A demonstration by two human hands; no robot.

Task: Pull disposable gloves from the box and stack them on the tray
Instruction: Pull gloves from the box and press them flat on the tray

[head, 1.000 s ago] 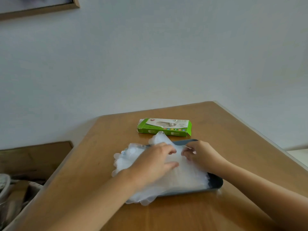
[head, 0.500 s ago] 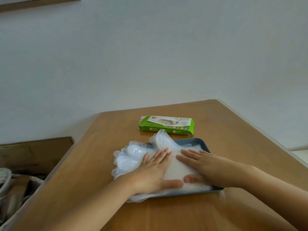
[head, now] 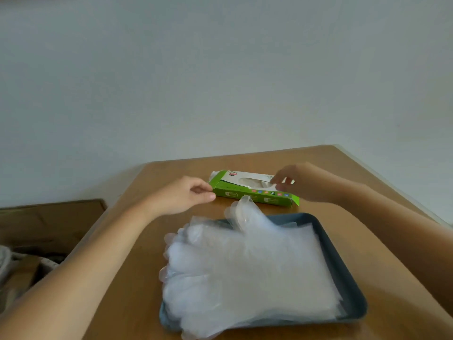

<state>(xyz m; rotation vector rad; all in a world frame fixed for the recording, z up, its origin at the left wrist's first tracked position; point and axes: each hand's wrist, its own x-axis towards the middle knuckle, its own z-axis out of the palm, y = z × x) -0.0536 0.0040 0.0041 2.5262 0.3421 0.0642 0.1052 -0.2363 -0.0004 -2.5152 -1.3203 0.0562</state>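
Half a second back both hands lay flat on the pile, pressing it down; now they have left it and gone to the carton. I read that as one glove finished and the next pull starting.

The worktop point(head: 318, 158) carries everything. The dark tray point(head: 345, 278) sits nearest me, and the stack of clear gloves point(head: 245, 266) lies in it. The stack's finger ends spill over the tray's left rim and one thumb pokes past its far rim. The green box point(head: 247, 192) lies flat just beyond the tray's far edge, not touching it.

My left hand point(head: 186, 195), beyond the tray's far left corner, has fingers and thumb curled against the box's left end, steadying it. My right hand point(head: 301, 182), beyond the tray's far right, pinches a wisp of glove point(head: 266, 184) at the oval opening in the box's white top.

The box top shows a small round red mark and its green side a row of coloured icons. The lettering is too small and blurred for me to read
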